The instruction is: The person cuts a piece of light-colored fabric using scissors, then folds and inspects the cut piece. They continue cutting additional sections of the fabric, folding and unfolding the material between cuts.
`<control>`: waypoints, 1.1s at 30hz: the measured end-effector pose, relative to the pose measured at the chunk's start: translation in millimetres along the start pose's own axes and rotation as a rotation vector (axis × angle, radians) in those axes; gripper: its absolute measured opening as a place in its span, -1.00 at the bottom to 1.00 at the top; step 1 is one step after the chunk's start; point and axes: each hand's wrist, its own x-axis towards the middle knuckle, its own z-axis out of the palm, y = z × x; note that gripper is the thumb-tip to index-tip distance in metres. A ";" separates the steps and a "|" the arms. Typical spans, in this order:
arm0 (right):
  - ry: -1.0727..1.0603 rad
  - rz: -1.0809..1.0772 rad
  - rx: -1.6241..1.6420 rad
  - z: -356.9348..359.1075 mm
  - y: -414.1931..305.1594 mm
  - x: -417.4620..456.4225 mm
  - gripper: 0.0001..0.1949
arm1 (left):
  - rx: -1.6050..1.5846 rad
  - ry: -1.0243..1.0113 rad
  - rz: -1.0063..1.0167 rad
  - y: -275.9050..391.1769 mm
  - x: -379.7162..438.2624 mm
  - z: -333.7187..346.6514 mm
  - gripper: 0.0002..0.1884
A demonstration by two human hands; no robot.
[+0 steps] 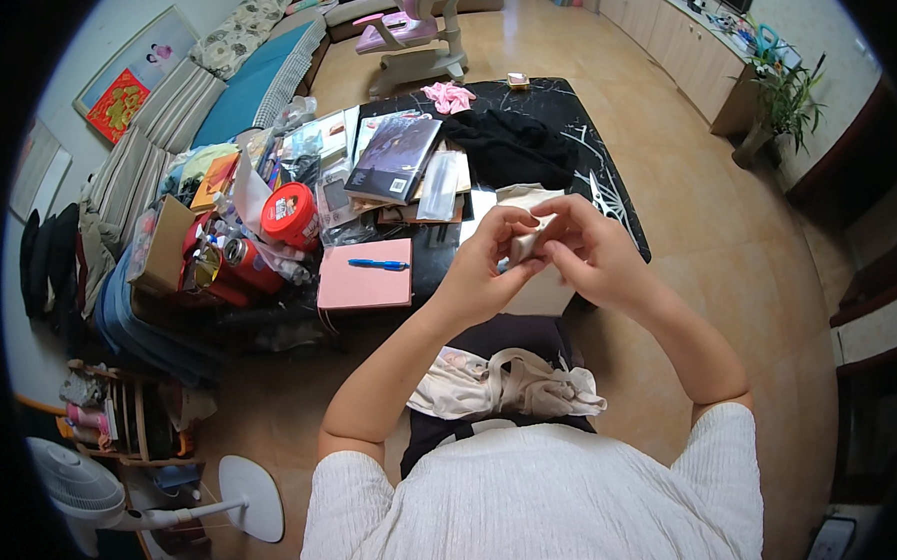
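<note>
In front of my chest, both hands are raised at the near edge of the black table (pixel 437 280). My left hand (pixel 481 256) pinches a small folded piece of cream cloth (pixel 523 245) between thumb and fingers. My right hand (pixel 594 251) grips the same piece from the other side, its thumb against the fold. Behind my fingers lies more cream fabric (pixel 527 194); whether it joins the held piece is hidden. A beige flat sheet or board (pixel 539 297) shows below my hands. Scissors (pixel 602 197) lie on the table beyond my right hand. Crumpled cream cloth with straps (pixel 505 382) rests on my lap.
Left of my hands are a pink notebook (pixel 359 288) with a blue pen (pixel 378 264), a red tub (pixel 289 215), books (pixel 394 158) and a cardboard box (pixel 163 244). Black cloth (pixel 514 146) lies farther back. A white fan (pixel 251 499) stands on the floor at lower left.
</note>
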 end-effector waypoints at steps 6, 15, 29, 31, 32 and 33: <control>-0.255 -0.378 -0.246 -30.6 8.8 -20.4 -0.48 | -0.087 -0.122 -0.108 10.9 -28.3 -2.6 -0.61; -0.597 -0.121 -0.207 -24.7 21.7 -49.3 -0.60 | 0.062 -0.301 -0.172 26.3 -60.9 4.5 -0.68; -0.423 0.139 -0.049 -24.3 36.1 -25.6 -0.88 | -0.241 -0.005 -0.163 -6.9 -43.4 2.7 -0.61; -0.466 0.377 -0.149 -36.1 49.7 10.5 -0.90 | -0.198 0.060 -0.209 -18.5 -18.8 -8.7 -0.60; -0.484 0.402 -0.152 -42.8 65.8 32.9 -0.89 | -0.199 0.096 -0.193 -32.0 -1.6 -14.7 -0.59; -0.504 0.422 -0.156 -47.6 87.1 58.7 -0.88 | -0.197 0.135 -0.174 -49.4 17.0 -22.2 -0.57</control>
